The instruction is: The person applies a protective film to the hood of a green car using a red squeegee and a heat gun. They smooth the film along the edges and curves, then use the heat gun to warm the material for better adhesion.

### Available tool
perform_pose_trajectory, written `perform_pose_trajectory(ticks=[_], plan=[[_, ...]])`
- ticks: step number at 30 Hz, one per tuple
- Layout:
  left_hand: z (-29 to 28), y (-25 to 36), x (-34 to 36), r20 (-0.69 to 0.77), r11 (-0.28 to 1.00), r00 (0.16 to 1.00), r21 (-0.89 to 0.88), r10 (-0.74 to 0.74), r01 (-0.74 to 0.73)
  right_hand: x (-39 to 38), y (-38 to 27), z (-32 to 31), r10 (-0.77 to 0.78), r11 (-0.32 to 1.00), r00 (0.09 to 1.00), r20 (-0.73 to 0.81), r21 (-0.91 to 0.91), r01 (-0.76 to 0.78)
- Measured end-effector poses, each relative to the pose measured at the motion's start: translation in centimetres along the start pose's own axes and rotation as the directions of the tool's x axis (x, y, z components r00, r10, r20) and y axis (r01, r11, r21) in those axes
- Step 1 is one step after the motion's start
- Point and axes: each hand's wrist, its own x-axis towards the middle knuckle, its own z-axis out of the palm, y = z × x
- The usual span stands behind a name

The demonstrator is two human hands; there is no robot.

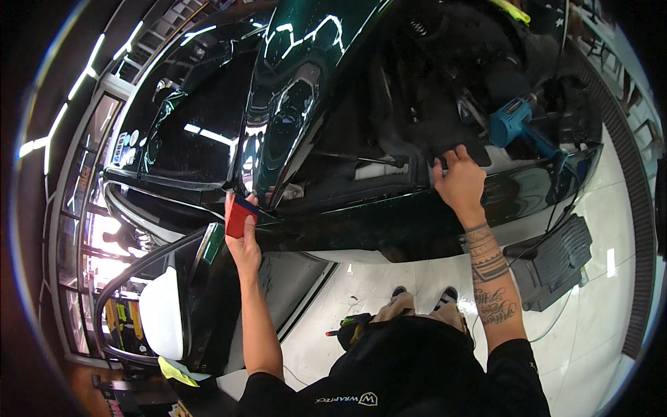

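A dark green glossy car fender (347, 229) stretches in front of me. My left hand (244, 233) grips a red squeegee (240, 217) with a dark blue edge, held up by the corner where the fender, windshield and raised hood meet. Over the fender's upper edge rests my right hand (461, 179), its fingers apart, bent and holding nothing, at the rim of the engine bay (396, 118). To the right of that hand lies a blue pistol-shaped heat gun (513, 124), with a cord trailing down over the fender.
The raised green hood (295, 90) stands beyond the left hand. An open door with a white mirror (162, 318) is at the lower left. A black ribbed mat (552, 260) lies on the white tiled floor at the right, with a cord across it.
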Motion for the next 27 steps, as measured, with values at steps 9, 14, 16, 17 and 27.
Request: perform_pose_trajectory(ticks=[9, 14, 16, 17, 27], plan=[[3.9, 2.9, 8.3, 0.158, 0.797, 0.895, 0.409, 0.417, -0.444, 0.1, -0.1, -0.4, 0.011, 1.000, 1.000, 0.019, -0.021, -0.011], [5.0, 12.1, 8.5, 0.170, 0.927, 0.952, 0.239, 0.254, -0.290, 0.0, 0.2, -0.2, 0.012, 1.000, 1.000, 0.001, -0.014, -0.012], [4.3, 15.8, 8.7, 0.322, 0.895, 0.929, 0.336, 0.184, -0.294, 0.0, 0.0, -0.1, 0.022, 1.000, 1.000, 0.004, 0.000, -0.022], [4.6, 16.6, 8.7, 0.371, 0.878, 0.906, 0.341, 0.202, -0.336, 0.1, 0.0, -0.1, 0.025, 1.000, 1.000, 0.007, 0.007, -0.025], [6.2, 19.3, 8.9, 0.558, 0.727, 0.790, 0.428, 0.254, -0.536, 0.1, 0.0, -0.2, 0.034, 0.999, 0.999, -0.002, 0.040, -0.034]])
